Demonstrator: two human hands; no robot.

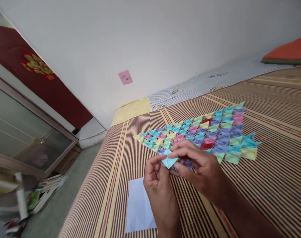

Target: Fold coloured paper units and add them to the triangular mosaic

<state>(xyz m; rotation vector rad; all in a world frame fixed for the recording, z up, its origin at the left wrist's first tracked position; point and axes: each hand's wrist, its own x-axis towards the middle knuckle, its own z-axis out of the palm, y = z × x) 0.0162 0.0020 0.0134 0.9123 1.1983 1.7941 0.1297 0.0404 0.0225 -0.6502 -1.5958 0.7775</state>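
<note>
Between my two hands is a small light-blue folded paper piece (169, 162), diamond-shaped with crease lines meeting at its middle. My left hand (160, 188) pinches its left side and lower edge, thumb at the bottom corner. From the right, my right hand (197, 165) closes on it with fingertips at the top and right edge. Just beyond the hands, many folded paper pieces (215, 132) in blue, green, pink, yellow, purple and red lie in rows forming a large triangle. My right hand hides part of them. A pale blue paper sheet (139, 208) lies flat beside my left wrist.
A striped bamboo mat (101, 198) covers the bed. Patterned cloth (185, 91) runs along the wall, with an orange folded item (289, 49) at the far right. A pink note (125, 77) is on the wall. Stacked papers (46, 190) sit by a glass-panelled door (23, 129).
</note>
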